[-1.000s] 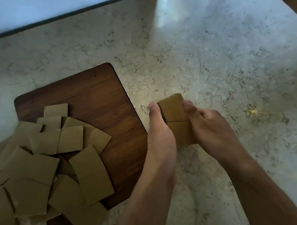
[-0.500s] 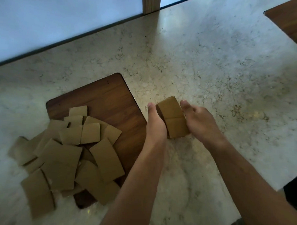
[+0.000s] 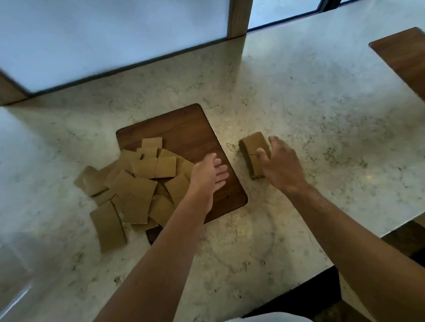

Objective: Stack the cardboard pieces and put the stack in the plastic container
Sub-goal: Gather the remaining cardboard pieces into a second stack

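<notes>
A small stack of brown cardboard pieces (image 3: 251, 144) lies on the marble counter (image 3: 315, 132), just right of a dark wooden board (image 3: 180, 127). My right hand (image 3: 282, 167) is over the stack's near right end. Its thumb touches the top and its fingers are spread loosely beside the stack. My left hand (image 3: 207, 173) hovers open over the board's right side, at the edge of a loose pile of cardboard pieces (image 3: 134, 188). That pile spreads across the board and onto the counter to its left. No plastic container shows clearly.
A second wooden board (image 3: 409, 57) sits at the counter's far right. Window panes and wooden posts (image 3: 239, 11) run along the back. The counter's front edge drops off at the lower right. A blurred translucent shape (image 3: 9, 279) sits at the lower left edge.
My left hand has let go of the stack and moved left over the board. The right hand's grip has loosened. The camera has pulled back and now shows more of the counter.
</notes>
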`<action>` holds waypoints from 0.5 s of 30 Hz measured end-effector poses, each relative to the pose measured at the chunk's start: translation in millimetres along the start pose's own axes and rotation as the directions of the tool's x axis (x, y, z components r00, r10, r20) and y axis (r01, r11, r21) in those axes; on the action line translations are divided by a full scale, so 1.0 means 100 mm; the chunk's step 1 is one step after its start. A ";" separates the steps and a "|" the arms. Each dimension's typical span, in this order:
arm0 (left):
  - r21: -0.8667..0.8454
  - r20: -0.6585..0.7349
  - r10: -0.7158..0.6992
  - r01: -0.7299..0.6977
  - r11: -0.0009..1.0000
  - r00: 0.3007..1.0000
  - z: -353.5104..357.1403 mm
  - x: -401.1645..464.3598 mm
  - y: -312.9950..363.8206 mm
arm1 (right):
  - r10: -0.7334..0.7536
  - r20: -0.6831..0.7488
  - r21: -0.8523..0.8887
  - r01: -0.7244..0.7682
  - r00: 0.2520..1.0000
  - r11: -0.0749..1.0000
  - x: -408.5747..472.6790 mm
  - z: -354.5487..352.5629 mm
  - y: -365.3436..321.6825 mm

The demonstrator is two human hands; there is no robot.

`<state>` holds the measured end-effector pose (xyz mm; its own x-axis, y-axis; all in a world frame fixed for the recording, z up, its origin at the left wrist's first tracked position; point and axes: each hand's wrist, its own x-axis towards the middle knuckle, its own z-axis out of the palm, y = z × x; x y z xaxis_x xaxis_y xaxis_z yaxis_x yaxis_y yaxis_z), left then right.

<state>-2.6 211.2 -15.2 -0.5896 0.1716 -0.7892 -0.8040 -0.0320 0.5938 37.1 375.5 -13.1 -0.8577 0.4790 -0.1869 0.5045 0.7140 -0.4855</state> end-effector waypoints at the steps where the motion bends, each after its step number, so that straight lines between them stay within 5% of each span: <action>1: 0.007 -0.016 0.024 -0.024 1.000 1.000 -0.15 -0.03 -0.01 | -0.067 -0.020 -0.024 0.067 0.998 0.997 -0.06 0.05 -0.09; 6: -0.023 -0.224 0.018 -0.024 0.999 0.975 -0.74 -0.13 -0.16 | -0.290 0.083 -0.064 0.295 0.953 0.953 -0.34 0.42 -0.44; 10: -0.083 -0.374 -0.081 0.053 0.995 0.924 -1.24 -0.24 -0.39 | -0.162 0.355 -0.090 0.206 0.921 0.974 -0.60 0.90 -0.77; 15: -0.109 -0.419 -0.121 0.082 0.991 0.900 -1.57 -0.27 -0.56 | -0.028 0.299 -0.183 0.086 0.954 0.979 -0.82 1.32 -1.00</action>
<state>46.1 53.9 -51.7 -0.4654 -0.2545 -0.8477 -0.8534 -0.1249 0.5060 43.9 197.5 -61.9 -0.8618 0.2846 -0.4200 0.4386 0.8340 -0.3348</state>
